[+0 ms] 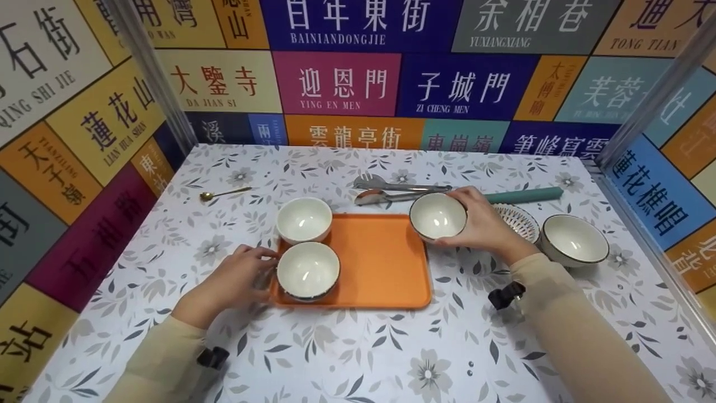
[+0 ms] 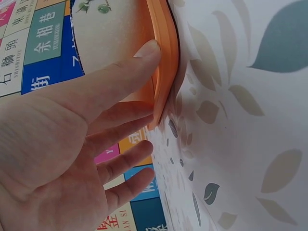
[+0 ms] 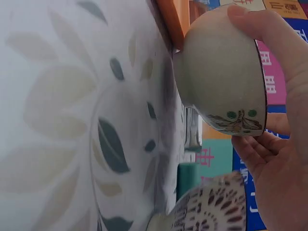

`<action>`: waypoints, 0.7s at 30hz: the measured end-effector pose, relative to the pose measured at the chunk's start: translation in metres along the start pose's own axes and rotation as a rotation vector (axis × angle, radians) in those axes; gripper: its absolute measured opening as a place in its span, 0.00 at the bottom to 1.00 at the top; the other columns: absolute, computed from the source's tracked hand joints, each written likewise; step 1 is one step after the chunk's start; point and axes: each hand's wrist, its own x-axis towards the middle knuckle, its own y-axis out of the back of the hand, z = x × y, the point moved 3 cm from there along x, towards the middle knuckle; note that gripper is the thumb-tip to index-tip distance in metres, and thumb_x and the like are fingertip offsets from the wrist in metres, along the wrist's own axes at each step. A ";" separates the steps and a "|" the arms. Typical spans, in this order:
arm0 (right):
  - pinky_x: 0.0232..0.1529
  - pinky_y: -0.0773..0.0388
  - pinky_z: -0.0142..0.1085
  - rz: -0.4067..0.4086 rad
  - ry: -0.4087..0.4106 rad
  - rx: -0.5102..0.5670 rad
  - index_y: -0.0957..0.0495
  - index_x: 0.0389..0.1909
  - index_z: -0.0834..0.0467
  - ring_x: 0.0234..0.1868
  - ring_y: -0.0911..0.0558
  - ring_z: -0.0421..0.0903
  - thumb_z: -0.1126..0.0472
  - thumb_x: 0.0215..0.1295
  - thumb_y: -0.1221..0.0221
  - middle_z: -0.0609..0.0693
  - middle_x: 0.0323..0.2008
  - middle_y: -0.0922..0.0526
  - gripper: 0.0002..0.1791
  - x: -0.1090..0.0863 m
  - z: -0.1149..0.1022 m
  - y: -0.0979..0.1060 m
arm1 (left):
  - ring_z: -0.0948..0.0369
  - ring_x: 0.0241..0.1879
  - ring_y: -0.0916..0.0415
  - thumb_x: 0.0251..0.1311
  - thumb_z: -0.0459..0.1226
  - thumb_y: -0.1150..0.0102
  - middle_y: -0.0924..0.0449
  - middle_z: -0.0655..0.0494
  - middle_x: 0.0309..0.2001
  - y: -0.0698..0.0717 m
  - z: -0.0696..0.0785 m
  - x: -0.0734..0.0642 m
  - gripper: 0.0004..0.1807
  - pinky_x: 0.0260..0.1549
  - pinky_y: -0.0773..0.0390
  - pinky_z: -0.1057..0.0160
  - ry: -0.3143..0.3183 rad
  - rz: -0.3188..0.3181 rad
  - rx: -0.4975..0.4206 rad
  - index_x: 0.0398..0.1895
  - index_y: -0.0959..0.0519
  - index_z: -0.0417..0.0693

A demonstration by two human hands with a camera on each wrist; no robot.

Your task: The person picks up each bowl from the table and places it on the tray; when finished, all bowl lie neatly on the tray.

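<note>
My right hand grips a small cream bowl with a dark rim, thumb and fingers on its sides, at the tray's upper right corner. In the right wrist view the held bowl shows a painted leaf pattern near its rim. My left hand is at the left edge of the orange tray, its fingers loosely extended. The thumb lies against the tray's rim in the left wrist view. Two more cream bowls stand on the tray's left part, one behind and one in front.
Right of the tray are a patterned bowl, partly hidden by my right hand, and another cream bowl. Metal tongs and a green stick-shaped object lie behind. A small gold spoon lies back left. Printed panels enclose the table.
</note>
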 end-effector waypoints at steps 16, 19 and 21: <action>0.69 0.31 0.60 0.041 0.090 0.071 0.29 0.71 0.57 0.67 0.28 0.57 0.40 0.28 0.14 0.54 0.67 0.31 0.63 -0.001 -0.042 -0.022 | 0.46 0.63 0.32 0.46 0.41 0.18 0.23 0.47 0.66 -0.001 0.002 0.000 0.36 0.61 0.29 0.41 -0.001 -0.002 -0.003 0.60 0.17 0.38; 0.69 0.31 0.59 0.041 0.118 0.108 0.28 0.71 0.57 0.66 0.27 0.57 0.41 0.29 0.14 0.53 0.66 0.30 0.62 0.000 -0.053 -0.030 | 0.46 0.63 0.32 0.46 0.41 0.18 0.24 0.48 0.67 0.000 0.001 0.001 0.36 0.61 0.29 0.41 0.007 -0.007 -0.001 0.60 0.17 0.38; 0.69 0.30 0.59 0.036 0.139 0.131 0.27 0.70 0.56 0.65 0.26 0.56 0.42 0.28 0.14 0.52 0.65 0.30 0.61 0.002 -0.060 -0.036 | 0.46 0.63 0.32 0.46 0.41 0.18 0.23 0.48 0.66 0.000 0.001 0.000 0.35 0.61 0.29 0.40 0.003 -0.008 0.009 0.60 0.17 0.39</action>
